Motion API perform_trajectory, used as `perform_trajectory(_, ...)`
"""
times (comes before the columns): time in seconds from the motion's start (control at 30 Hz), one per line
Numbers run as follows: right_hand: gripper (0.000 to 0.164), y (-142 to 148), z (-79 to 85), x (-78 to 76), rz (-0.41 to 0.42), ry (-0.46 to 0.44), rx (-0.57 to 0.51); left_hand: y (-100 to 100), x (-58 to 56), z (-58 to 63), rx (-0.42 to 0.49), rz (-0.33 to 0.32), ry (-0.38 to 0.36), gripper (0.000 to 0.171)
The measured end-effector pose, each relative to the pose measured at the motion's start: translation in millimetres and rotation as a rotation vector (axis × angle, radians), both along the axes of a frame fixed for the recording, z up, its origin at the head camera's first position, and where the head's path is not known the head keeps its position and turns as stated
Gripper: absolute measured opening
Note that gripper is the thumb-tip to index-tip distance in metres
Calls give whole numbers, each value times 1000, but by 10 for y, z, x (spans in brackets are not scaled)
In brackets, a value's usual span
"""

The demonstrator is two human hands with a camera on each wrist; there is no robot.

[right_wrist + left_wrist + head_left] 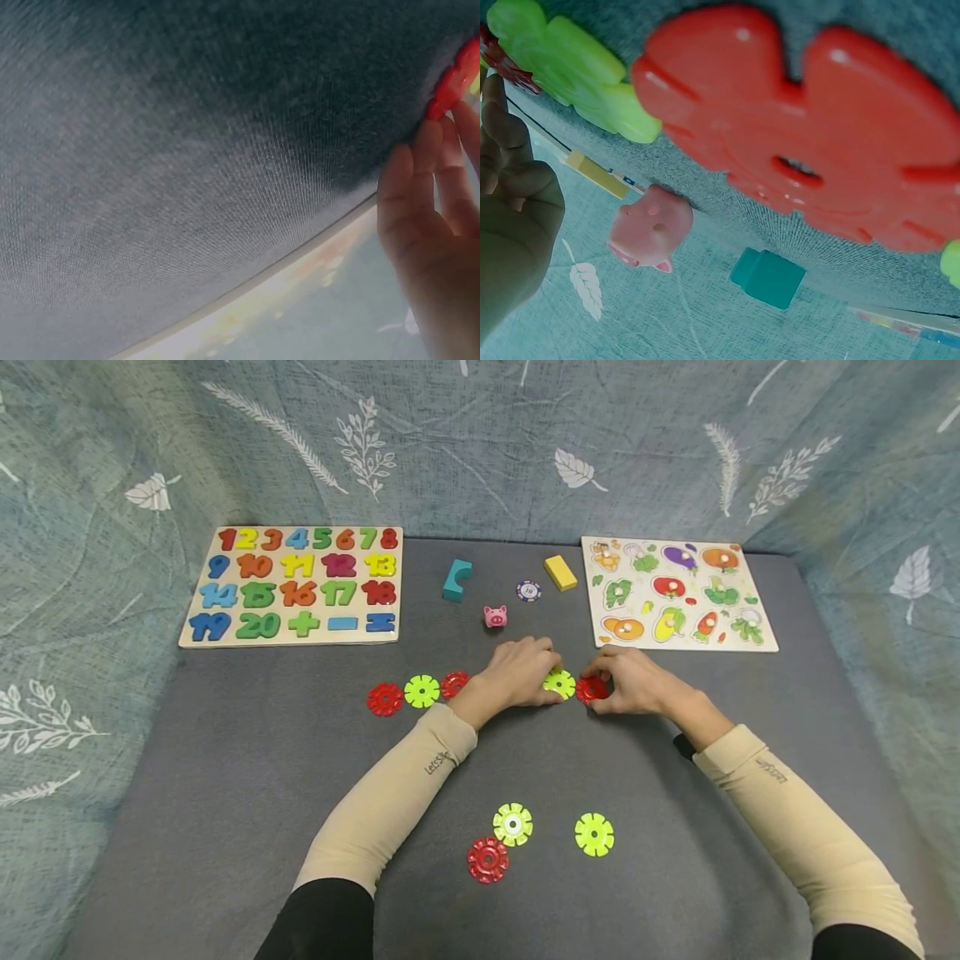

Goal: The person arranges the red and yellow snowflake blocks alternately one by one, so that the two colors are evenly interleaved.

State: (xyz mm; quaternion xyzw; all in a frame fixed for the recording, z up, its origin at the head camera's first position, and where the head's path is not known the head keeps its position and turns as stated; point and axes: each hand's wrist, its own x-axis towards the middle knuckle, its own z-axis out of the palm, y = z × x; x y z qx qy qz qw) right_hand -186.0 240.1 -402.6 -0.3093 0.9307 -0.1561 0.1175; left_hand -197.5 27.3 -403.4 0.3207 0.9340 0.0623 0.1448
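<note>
In the head view, my left hand (517, 675) holds a yellow-green notched disc (559, 684) between thumb and fingers, flat on the table. My right hand (632, 682) pinches a red notched disc (592, 689) right beside it, by its edges. Further left in the same row lie a red disc (385, 699), a yellow-green disc (422, 691) and another red disc (455, 684), partly covered by my left arm. The left wrist view shows a green disc (562, 67) and a dark red one (510, 64) between that red disc and my left fingers.
Closer to me lie two yellow-green discs (594, 834) (513, 824) and a red disc (488, 859). Behind stand a number board (292, 583), a vegetable board (678, 595), a teal arch block (457, 580), a pink pig (495, 617), a poker chip (528, 591) and a yellow block (560, 572).
</note>
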Motion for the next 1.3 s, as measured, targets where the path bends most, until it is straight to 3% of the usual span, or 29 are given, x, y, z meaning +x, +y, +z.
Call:
perform_trajectory(0.33, 42, -16, 18, -16, -23, -28, 9, 5, -1, -8, -16, 1, -2, 54)
perform_trajectory(0.73, 56, -14, -11, 17, -79, -45, -17, 8, 0, -2, -7, -5, 12, 53)
perform_trajectory(1.3, 65, 5, -53, 45, -88, -39, -54, 23, 3, 14, 16, -25, 36, 54)
